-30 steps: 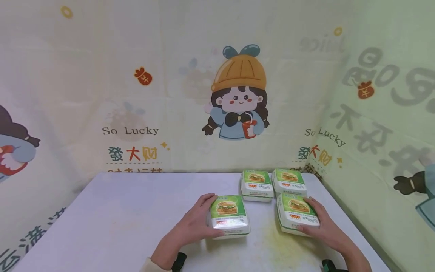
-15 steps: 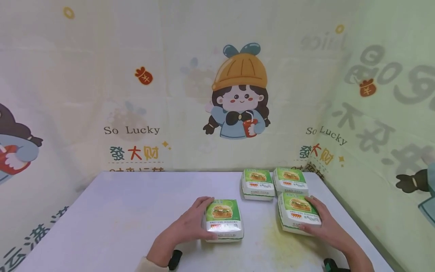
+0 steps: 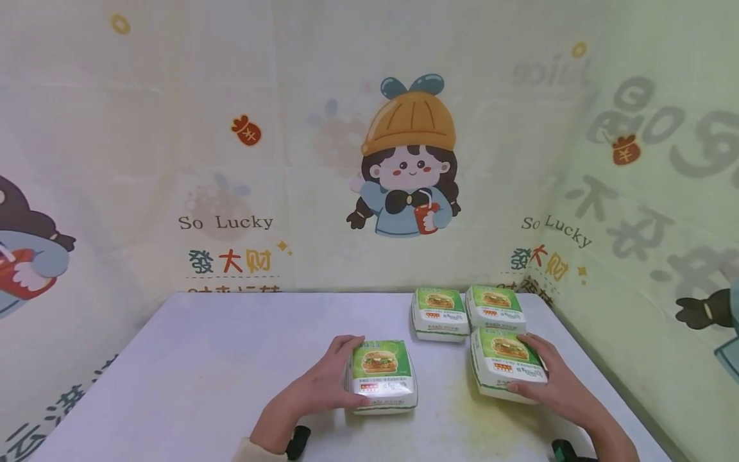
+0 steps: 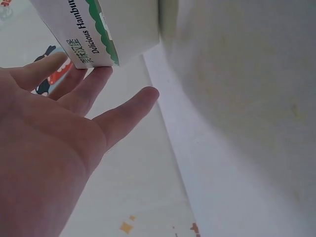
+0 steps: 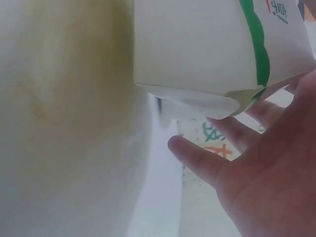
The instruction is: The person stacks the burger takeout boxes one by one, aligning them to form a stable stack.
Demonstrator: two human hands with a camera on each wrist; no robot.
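In the head view, my left hand holds a green-and-white hamburger box by its left side, thumb at the near edge and fingers at the far corner. In the left wrist view, fingers meet the edge of this box, and one finger stands apart from it. My right hand holds a second hamburger box at its right side. That box fills the top of the right wrist view, its base tipped toward the camera.
Two more hamburger boxes, a left one and a right one, stand at the back right of the white table. The right one sits directly behind the box in my right hand. A printed cloth hangs behind and along both sides.
My left hand has brought its box a little left and nearer to me, then come almost to rest. The right hand and its box have hardly moved.
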